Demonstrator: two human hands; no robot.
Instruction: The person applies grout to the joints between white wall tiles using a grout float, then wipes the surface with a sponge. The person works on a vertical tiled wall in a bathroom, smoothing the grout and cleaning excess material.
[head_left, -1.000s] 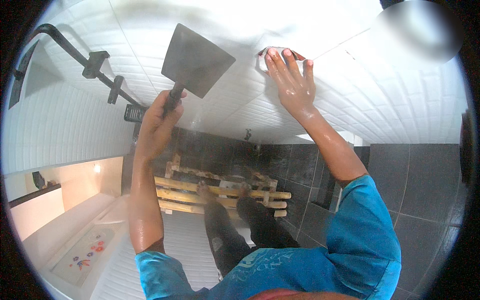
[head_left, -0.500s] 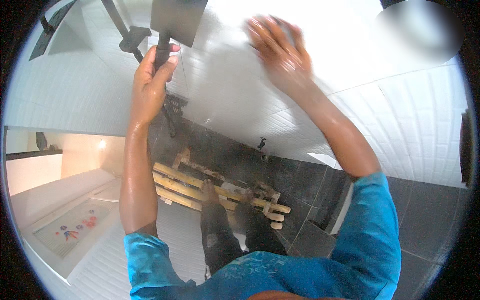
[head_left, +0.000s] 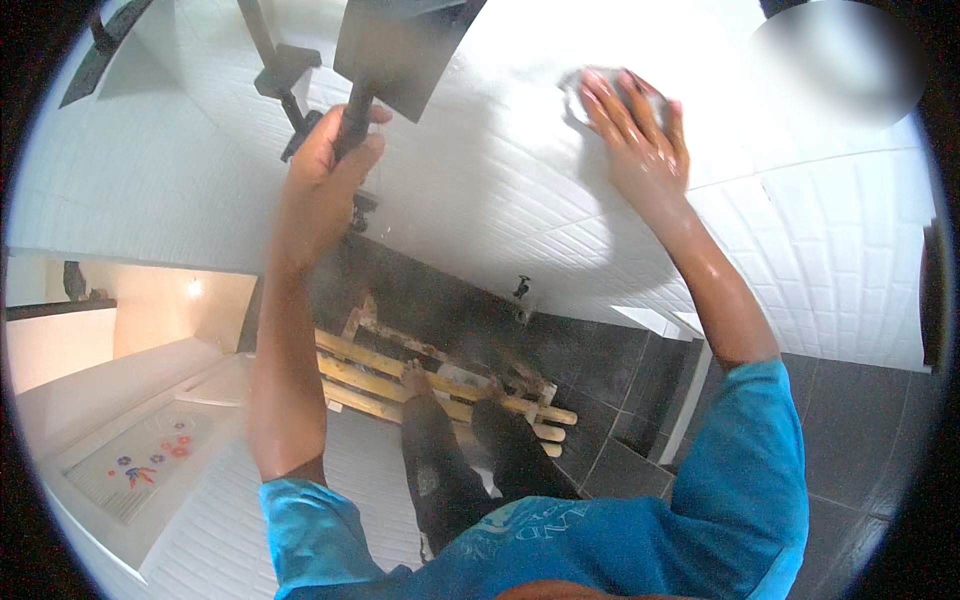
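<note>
Wrapped round the handle of a dark, square-headed hand shower (head_left: 405, 55), my left hand (head_left: 330, 170) is closed at the upper left. My right hand (head_left: 645, 150) presses a whitish, soft-looking pad (head_left: 574, 100) flat to the white brick-patterned wall (head_left: 540, 190). Its fingers lie stretched over the pad and hide most of it, so I cannot tell whether it is a sponge or a cloth. The hand and forearm look wet and shiny. The hand shower is left of the pad, apart from it.
A dark rail with a bracket (head_left: 288, 72) is beside the hand shower. Low on the wall sits a small tap (head_left: 522, 288). My feet are on a yellowish wooden slatted platform (head_left: 365, 385) near dark floor tiles (head_left: 850, 440). A white panel with printed flowers (head_left: 150, 455) lies lower left.
My right hand has moved right and slightly down along the wall with the pad. My left hand and the hand shower have shifted a little right and down, and the shower head is more tilted.
</note>
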